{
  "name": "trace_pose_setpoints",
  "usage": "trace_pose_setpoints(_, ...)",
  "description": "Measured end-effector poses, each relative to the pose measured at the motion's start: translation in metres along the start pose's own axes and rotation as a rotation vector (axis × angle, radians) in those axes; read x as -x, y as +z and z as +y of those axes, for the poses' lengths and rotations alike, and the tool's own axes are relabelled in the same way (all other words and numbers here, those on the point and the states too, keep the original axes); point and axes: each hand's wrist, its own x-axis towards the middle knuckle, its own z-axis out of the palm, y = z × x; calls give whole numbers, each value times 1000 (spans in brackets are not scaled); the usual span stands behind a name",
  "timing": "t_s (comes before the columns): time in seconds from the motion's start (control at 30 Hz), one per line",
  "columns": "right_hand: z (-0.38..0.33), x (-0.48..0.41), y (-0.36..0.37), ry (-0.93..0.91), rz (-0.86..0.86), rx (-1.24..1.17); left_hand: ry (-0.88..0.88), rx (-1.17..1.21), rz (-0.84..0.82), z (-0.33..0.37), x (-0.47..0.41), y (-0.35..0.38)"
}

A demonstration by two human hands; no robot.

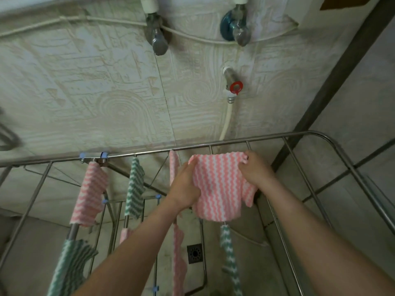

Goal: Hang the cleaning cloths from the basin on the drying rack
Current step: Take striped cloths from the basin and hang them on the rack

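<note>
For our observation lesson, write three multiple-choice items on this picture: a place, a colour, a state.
1. Where is the red-handled tap? A on the wall above the drying rack; B on the floor; C clipped to a rod.
2. What colours is the held cloth? A green and white; B pink and white; C plain blue.
3. How is that cloth held? A by one hand alone; B by neither hand; C gripped by left hand and right hand.
Answers: 1 A, it juts from the wall over the rail; 2 B, wavy pink and white stripes; 3 C, both hands' fingers curl on it.
</note>
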Motion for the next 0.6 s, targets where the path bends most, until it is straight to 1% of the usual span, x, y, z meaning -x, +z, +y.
trace_pose_setpoints(0.13,-11,-17,8,-5,98,82,-55,-93,-3,6,-22,-2)
trace_pose_setpoints(0.23,-21,-14,12,-37,123,121,-113,-152,-14,11,-35,-1)
trace_pose_setpoints(0.3,-24,-6,16,-65,45,119,-147,-177,-19,12,-39,3)
trace_pose_setpoints(0.37,-25,2,22,-59,-148,57,-162,-202,-17,9,-43,7)
trace_pose_setpoints(0.4,-25,6,25,-63,-227,68,-162,-216,-15,8,-44,10)
trace_pose_setpoints(0.43,-25,9,29,-74,-263,103,-164,-225,-12,7,-45,12)
trace_pose_setpoints(0.5,-25,14,35,-102,-221,153,-177,-245,-6,4,-47,15)
trace_pose_setpoints(0.6,-26,20,41,-137,-79,215,-196,-259,-14,-4,-51,18)
